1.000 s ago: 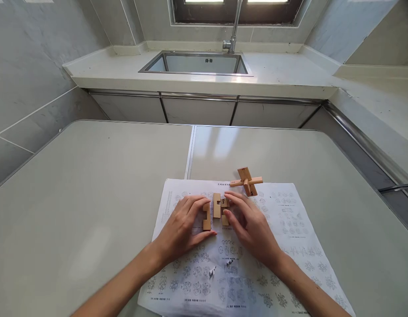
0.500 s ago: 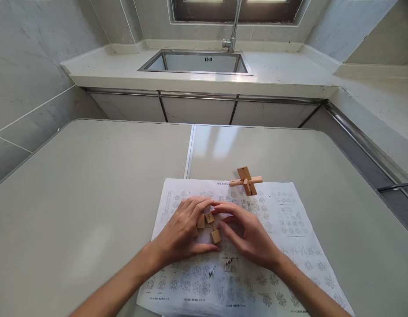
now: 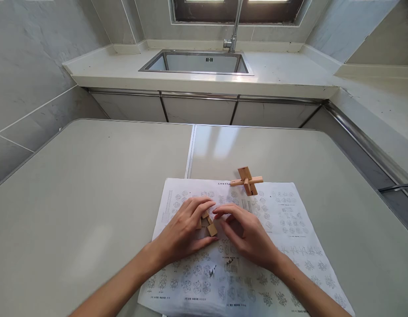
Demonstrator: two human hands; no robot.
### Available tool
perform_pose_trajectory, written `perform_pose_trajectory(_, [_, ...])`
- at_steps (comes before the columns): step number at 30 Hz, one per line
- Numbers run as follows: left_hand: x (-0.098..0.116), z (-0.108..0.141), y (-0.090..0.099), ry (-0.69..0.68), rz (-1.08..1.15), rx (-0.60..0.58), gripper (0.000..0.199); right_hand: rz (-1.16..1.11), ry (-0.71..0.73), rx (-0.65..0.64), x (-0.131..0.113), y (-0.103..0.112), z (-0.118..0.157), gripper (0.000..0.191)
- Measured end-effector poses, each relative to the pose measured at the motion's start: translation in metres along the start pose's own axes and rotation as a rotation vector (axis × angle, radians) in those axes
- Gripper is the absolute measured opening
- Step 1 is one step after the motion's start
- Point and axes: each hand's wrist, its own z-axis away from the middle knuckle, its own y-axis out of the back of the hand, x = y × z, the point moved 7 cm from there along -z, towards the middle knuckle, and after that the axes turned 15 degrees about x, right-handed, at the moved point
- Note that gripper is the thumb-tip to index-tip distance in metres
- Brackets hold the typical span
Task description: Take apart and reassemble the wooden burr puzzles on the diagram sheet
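Note:
My left hand point(image 3: 186, 223) curls around several small notched wooden puzzle pieces point(image 3: 212, 230), its thumb along their near side and its fingers over the far side. Part of these pieces is hidden under the palm. Just to the right, my right hand point(image 3: 245, 231) is held with bent fingers apart and nothing visible between them. Its fingertips are close to the pieces but not on them. Beyond the hands, a wooden cross-shaped puzzle point(image 3: 246, 181) of interlocked bars rests at the top edge of the printed sheet point(image 3: 290, 264).
The sheet, covered in small line drawings, lies on a pale table point(image 3: 91, 189) with a seam point(image 3: 190, 152) running away from me. Past the table's far edge is a counter point(image 3: 273, 66) with a sink point(image 3: 197, 61) and a faucet point(image 3: 233, 39). Tiled walls stand on both sides.
The wooden pieces have shifted left and closer into my left hand. My right fingertips have come away from them; the cross-shaped puzzle stays in place.

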Motion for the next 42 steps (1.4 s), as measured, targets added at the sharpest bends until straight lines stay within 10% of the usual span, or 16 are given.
perform_pose_trajectory(24, [-0.032,-0.005,0.022,0.103,-0.165,0.069,0.056,0.025,0.033,0.015,0.006,-0.006,-0.002,0.016])
perform_pose_trajectory(31, [-0.072,-0.017,0.054,0.193,-0.235,0.143,0.028,0.017,0.068,0.052,0.007,-0.004,-0.003,0.017])
perform_pose_trajectory(42, [-0.077,-0.009,0.096,0.179,-0.358,0.201,0.067,-0.083,-0.021,0.064,0.012,0.002,-0.002,0.02])
